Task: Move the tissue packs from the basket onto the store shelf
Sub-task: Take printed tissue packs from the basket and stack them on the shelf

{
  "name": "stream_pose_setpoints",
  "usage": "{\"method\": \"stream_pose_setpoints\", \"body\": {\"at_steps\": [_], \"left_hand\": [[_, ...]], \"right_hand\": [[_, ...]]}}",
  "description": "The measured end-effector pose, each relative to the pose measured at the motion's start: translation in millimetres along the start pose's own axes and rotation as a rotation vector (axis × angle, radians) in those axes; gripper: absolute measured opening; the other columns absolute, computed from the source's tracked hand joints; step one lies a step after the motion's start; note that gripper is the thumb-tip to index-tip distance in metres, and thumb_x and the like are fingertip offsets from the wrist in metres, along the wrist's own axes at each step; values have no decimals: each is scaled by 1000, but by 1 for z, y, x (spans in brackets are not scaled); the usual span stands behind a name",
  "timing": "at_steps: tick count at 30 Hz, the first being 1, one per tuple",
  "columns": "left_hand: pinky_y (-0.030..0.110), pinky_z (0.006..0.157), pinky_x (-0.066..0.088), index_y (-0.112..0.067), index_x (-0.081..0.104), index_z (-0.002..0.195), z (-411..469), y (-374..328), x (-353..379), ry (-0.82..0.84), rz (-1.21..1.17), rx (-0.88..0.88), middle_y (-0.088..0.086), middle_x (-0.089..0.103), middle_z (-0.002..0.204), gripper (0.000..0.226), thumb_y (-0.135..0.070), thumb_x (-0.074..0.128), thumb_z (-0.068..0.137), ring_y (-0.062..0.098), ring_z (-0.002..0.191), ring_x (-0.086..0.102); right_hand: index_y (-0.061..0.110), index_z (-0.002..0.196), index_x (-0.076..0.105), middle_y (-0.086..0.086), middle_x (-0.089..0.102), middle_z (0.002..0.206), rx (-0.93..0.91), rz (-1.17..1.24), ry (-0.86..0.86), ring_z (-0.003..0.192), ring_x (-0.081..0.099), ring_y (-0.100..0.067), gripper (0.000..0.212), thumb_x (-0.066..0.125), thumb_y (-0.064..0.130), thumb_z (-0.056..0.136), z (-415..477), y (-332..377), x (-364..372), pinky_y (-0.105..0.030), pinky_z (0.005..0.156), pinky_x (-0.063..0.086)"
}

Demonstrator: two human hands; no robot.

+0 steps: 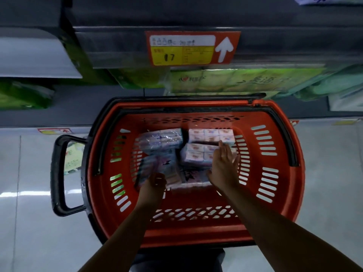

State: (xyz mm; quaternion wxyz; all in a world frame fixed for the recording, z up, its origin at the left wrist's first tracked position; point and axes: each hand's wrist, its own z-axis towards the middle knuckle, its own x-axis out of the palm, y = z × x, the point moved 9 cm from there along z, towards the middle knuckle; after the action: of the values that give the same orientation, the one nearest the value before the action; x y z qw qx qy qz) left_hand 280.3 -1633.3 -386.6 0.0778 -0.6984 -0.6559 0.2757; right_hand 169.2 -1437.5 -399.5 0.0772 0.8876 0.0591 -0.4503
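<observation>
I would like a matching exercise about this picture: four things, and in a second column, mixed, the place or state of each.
1 left hand
2 right hand
3 price tag
4 basket

A red, slotted walls
B fingers straight over pink pack
C on shelf edge
D grips bluish pack

Pairs: 1-D, 2-B, 3-C, 4-A

One basket, perhaps five tissue packs given the blur, one large price tag
</observation>
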Motion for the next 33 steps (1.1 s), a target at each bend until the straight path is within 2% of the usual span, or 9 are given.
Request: {"method": "stream_pose_setpoints", "body": {"at_steps": [3,6,11,17,21,26,29,31,33], "left_hand": [[44,84,48,-20,53,77,2,-2,-1,1,-84,-41,10,60,85,28,-5,42,98,28,84,58],[34,78,48,-21,53,77,3,-3,0,4,-139,-44,5,60,83,27,-7,42,98,19,78,57],[43,83,45,-20,51,77,0,7,-5,35,-104,-36,5,56,79,30,-1,41,97,28,84,53],[29,71,48,-26,52,89,-10,17,-26,3,-98,-30,7,64,96,23,-5,45,97,22,87,61],[42,85,52,-14,59,98,-19,14,-33,-1,-155,-8,12,67,101,14,-10,46,97,28,95,65],[46,84,47,-21,54,83,-35,3,-32,-20,-187,-26,12,64,90,22,-5,46,96,44,101,61],[51,98,45,-12,58,99,-43,-5,-31,-3,-277,-70,19,62,109,10,-7,53,93,40,107,58],[45,94,49,-7,55,122,-55,-22,-29,26,-330,-27,13,61,120,32,-18,59,92,33,112,58],[27,80,51,-12,56,123,-75,-46,-31,49,-347,84,1,65,111,35,-25,59,91,18,104,62]], "right_hand": [[-6,127,48,-27,47,136,-33,-55,-62,131,40,-42,61,72,12,73,2,-1,-4,-65,106,24],[-2,113,56,-26,60,115,-33,-167,-72,111,56,-41,54,78,13,66,4,-7,-1,-65,98,37],[10,138,32,-19,37,142,-16,-131,66,132,35,-34,62,60,31,88,0,-17,12,-49,108,32],[18,126,44,-15,38,136,20,-31,10,127,33,-32,54,63,43,82,-25,-28,4,-48,105,34],[15,129,48,-12,38,132,104,260,-79,124,38,-31,56,70,27,79,-40,-36,-15,-39,100,42],[9,117,53,0,58,113,196,703,-66,104,58,-16,46,74,11,77,-61,-30,-40,-11,62,42],[7,119,53,-1,58,107,241,1021,-15,97,57,-16,48,74,9,77,-76,-20,-58,-18,60,46],[4,121,52,-7,62,112,237,1158,15,97,60,-21,50,74,7,76,-88,-12,-70,-21,62,51],[5,121,54,-6,65,113,187,1289,78,100,63,-22,48,73,4,76,-102,1,-78,-21,68,55]]}}
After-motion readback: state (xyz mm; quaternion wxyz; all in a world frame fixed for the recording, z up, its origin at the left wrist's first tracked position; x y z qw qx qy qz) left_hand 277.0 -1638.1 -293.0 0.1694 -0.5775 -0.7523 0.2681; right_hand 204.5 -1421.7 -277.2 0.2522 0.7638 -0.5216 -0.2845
